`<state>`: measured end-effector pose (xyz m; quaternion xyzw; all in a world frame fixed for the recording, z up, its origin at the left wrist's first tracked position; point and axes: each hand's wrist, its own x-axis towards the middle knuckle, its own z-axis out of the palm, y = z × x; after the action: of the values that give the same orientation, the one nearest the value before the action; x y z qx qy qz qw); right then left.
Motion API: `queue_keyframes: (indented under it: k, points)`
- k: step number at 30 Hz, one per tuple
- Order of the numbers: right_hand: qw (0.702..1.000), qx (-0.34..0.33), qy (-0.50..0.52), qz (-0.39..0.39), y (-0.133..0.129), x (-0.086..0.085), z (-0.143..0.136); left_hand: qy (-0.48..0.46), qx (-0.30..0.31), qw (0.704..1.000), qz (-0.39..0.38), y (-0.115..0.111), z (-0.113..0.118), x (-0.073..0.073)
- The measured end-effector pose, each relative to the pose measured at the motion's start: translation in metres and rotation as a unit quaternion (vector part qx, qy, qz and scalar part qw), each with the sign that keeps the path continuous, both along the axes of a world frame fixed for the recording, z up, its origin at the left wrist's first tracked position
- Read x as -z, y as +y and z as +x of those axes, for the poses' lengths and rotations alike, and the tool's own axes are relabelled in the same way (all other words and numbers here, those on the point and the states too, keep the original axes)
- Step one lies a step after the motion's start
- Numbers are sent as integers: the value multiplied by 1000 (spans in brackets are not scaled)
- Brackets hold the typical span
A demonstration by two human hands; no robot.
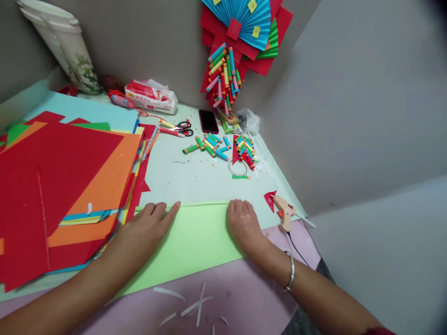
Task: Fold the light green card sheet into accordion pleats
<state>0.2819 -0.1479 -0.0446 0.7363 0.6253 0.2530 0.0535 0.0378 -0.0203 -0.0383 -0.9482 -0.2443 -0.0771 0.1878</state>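
A light green paper sheet (188, 246) lies on the table with a narrow fold or roll along its far edge. My left hand (148, 230) presses on that edge near its left end, thumb stretched toward the right and the other fingers bent on the paper. At the right end of the same edge, my right hand (244, 225) has its fingers curled down on the fold, closed over the paper. Between the two hands the folded strip (204, 204) shows. The undersides of both hands are hidden.
Stacked coloured papers (80, 177) fill the left. Behind are small paper rolls (213, 145), scissors (181, 129), a phone (208, 121) and a tissue pack (152, 96). A glue gun (285, 213) lies at right. White strips (199, 304) lie in front.
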Motion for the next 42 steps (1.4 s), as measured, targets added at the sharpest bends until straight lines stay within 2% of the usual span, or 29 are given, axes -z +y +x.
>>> queue_keyframes:
  k: [6,11,16,19,23,27,31,37,42]
  points:
    - [1000,11,8,14,-3,3,-3,-9,3,1000,1,-1,-2,3]
    - [1000,12,22,15,-5,3,-4,-2,0,1000,18,-2,1,1]
    - [998,18,45,-34,-6,-5,-6,-38,52,997,38,-1,4,3]
    - [996,13,35,-86,-7,-13,-8,-48,61,996,36,-3,7,7]
    - [988,18,6,-154,-6,-22,-12,-35,42,997,54,-9,12,13]
    - [984,4,-11,-176,-5,-27,-15,-8,-2,1000,16,-16,13,15]
    - [981,-2,-36,-190,-5,-29,-16,25,-52,996,-67,-28,20,2]
    - [970,0,-105,-220,-5,-30,-18,92,-162,974,-133,-47,55,-27]
    - [967,-7,-148,-206,-5,-25,-16,124,-192,959,-169,-53,75,-34]
